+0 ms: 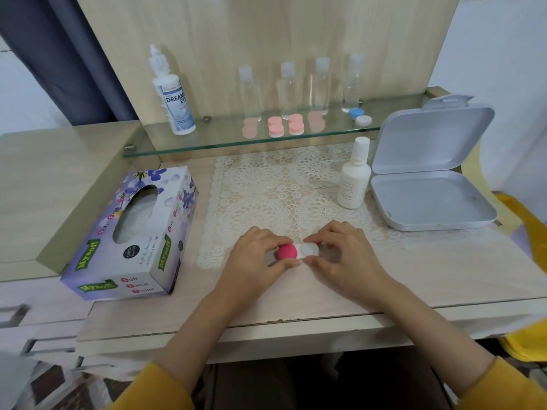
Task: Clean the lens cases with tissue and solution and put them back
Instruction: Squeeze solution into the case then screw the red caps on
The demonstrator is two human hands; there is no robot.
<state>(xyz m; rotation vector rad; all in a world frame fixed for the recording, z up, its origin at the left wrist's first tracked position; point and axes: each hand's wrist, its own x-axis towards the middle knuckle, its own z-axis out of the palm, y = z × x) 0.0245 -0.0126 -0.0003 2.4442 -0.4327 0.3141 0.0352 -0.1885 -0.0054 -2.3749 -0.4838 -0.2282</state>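
A contact lens case (pixel 297 252) with a pink cap and a white cap lies at the front edge of the lace mat (pixel 281 187). My left hand (pixel 254 255) pinches the pink cap side between thumb and fingers. My right hand (pixel 340 255) pinches the white cap side. A purple tissue box (pixel 130 235) lies to the left. A small white solution bottle (pixel 353 176) stands at the mat's right. More lens cases, pink-white (pixel 285 125) and blue-white (pixel 359 116), sit on the glass shelf (pixel 207 140).
A large solution bottle (pixel 173 93) stands on the shelf's left end, with several clear small bottles (pixel 319 87) behind the cases. An open white tin box (pixel 429 173) sits at the right. The desk's front edge (pixel 266 324) runs below my wrists.
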